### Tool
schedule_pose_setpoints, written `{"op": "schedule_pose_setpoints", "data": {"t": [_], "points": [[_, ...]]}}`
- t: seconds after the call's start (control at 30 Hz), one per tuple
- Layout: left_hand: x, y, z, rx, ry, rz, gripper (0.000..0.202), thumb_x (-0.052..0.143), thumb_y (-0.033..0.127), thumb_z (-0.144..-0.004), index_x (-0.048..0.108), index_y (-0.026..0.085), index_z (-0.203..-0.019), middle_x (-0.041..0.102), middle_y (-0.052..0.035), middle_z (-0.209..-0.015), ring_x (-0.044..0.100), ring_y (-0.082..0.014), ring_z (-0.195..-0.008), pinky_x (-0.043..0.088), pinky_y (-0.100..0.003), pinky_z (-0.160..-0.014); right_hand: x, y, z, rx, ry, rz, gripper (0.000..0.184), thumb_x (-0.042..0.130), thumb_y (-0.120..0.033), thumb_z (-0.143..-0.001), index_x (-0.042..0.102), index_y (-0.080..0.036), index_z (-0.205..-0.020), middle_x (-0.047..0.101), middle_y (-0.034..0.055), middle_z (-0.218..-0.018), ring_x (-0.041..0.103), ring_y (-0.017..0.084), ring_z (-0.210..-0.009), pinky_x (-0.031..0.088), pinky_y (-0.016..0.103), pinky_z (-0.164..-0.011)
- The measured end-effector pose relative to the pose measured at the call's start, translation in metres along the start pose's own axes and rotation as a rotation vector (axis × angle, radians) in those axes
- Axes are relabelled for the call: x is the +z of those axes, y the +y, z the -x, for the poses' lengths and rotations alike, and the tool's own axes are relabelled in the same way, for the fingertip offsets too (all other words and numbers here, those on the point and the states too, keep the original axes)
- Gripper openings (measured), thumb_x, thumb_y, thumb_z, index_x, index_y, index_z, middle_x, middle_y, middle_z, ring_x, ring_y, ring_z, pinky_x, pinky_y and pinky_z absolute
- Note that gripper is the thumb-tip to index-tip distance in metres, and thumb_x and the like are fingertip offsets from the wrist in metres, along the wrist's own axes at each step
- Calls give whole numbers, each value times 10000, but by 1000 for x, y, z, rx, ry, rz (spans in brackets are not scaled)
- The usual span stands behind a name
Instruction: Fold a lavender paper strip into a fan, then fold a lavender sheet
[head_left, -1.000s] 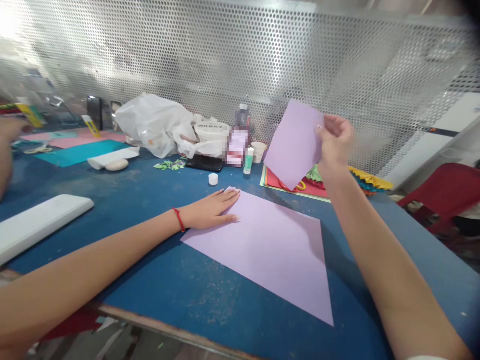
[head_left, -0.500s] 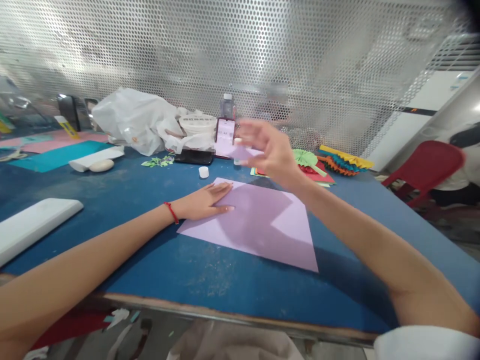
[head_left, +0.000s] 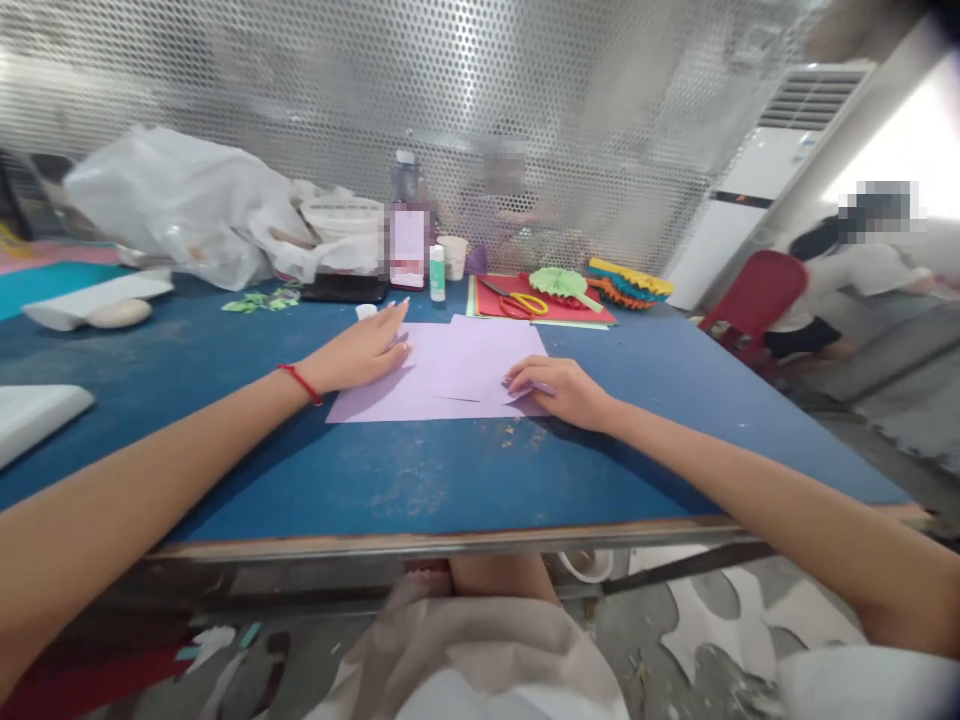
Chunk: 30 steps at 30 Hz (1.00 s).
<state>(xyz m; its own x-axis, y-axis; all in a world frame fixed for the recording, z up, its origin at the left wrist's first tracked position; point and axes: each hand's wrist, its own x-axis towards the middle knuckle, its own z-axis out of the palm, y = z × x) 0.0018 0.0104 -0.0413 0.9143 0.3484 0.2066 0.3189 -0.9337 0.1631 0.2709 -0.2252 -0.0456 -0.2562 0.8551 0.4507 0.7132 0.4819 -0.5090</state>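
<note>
Two lilac paper sheets (head_left: 450, 368) lie overlapped on the blue table (head_left: 420, 480). My left hand (head_left: 364, 350) rests flat on the left part of the paper, fingers stretched out, with a red cord round the wrist. My right hand (head_left: 559, 388) lies on the right edge of the paper, fingers curled down onto it and pressing it to the table. Neither hand lifts anything.
At the back stand a white plastic bag (head_left: 172, 205), a white tub (head_left: 341, 220), a bottle (head_left: 405, 180), a glue stick (head_left: 437, 273), a cup (head_left: 453, 256), a dark phone (head_left: 341, 289). Red paper with scissors (head_left: 525, 300) and folded fans (head_left: 592, 283) lie right. A seated person (head_left: 840, 280) is far right.
My right hand has come down from mid-air and laid the second lilac sheet over the first one. The view has tilted down and swung right.
</note>
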Motion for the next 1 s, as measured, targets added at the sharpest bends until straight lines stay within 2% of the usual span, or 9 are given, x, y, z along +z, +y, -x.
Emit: {"op": "schedule_pose_setpoints", "data": {"t": [0.13,0.3,0.47,0.57,0.63,0.7,0.8,0.93,1.0], "points": [[10,24,-4,141,-92,58,861,269,691,-1012,197,82,-1616,172,-166,-1697,162,-316,-1577,156,-466,-1284,-7,-2,16,39,29,106,249,497,-55,-851,698,-203,-854,748,82,-1027,692,224,-1024,515,394,-965],[13,56,-3,267,-196,46,807,271,705,-1013,291,155,-1604,210,-116,-1695,187,-274,-1577,154,-418,-1285,-1,-9,21,43,54,183,214,544,-4,-816,655,-173,-888,738,63,-1054,694,207,-1034,535,382,-946],[13,72,7,264,-221,20,810,332,705,-1005,255,181,-1618,212,-134,-1689,197,-309,-1572,149,-470,-1278,2,-4,15,27,0,331,321,477,17,-803,630,-197,-988,722,71,-1091,688,187,-1010,534,308,-880],[9,77,12,227,-198,6,791,366,697,-1001,293,192,-1605,269,-140,-1672,214,-326,-1566,173,-491,-1272,-9,2,4,-65,-99,460,238,557,-48,-832,631,-213,-987,700,80,-1139,663,205,-997,501,293,-802],[4,79,14,209,-199,-4,795,387,701,-992,333,179,-1590,282,-156,-1663,257,-335,-1552,220,-499,-1262,-17,7,-5,-150,-175,543,141,592,-86,-865,623,-214,-915,699,67,-1030,642,193,-863,451,281,-690],[1,79,15,199,-200,-28,787,415,693,-984,396,153,-1557,330,-183,-1637,311,-352,-1529,271,-522,-1242,-20,13,-14,-226,-234,615,142,580,-76,-891,603,-212,-858,659,32,-850,577,176,-691,359,289,-572],[-1,82,13,282,-108,-117,643,456,582,-1003,530,128,-1452,517,-210,-1513,491,-370,-1412,417,-532,-1143,-18,23,-23,-302,-276,683,184,536,-47,-921,591,-208,-849,597,17,-760,506,179,-603,258,324,-511],[4,89,3,519,146,-160,301,461,188,-1016,668,153,-1233,738,-132,-1179,692,-251,-1098,538,-400,-962,-12,38,-25,-381,-297,696,226,474,-106,-999,586,-214,-835,582,28,-777,506,191,-636,272,349,-524],[7,92,-5,540,172,-104,251,488,112,-987,687,169,-1129,749,-81,-987,694,-201,-931,558,-346,-843,-11,47,-24,-409,-287,664,253,470,-173,-1031,580,-222,-807,562,18,-753,495,182,-632,291,360,-525]]}}
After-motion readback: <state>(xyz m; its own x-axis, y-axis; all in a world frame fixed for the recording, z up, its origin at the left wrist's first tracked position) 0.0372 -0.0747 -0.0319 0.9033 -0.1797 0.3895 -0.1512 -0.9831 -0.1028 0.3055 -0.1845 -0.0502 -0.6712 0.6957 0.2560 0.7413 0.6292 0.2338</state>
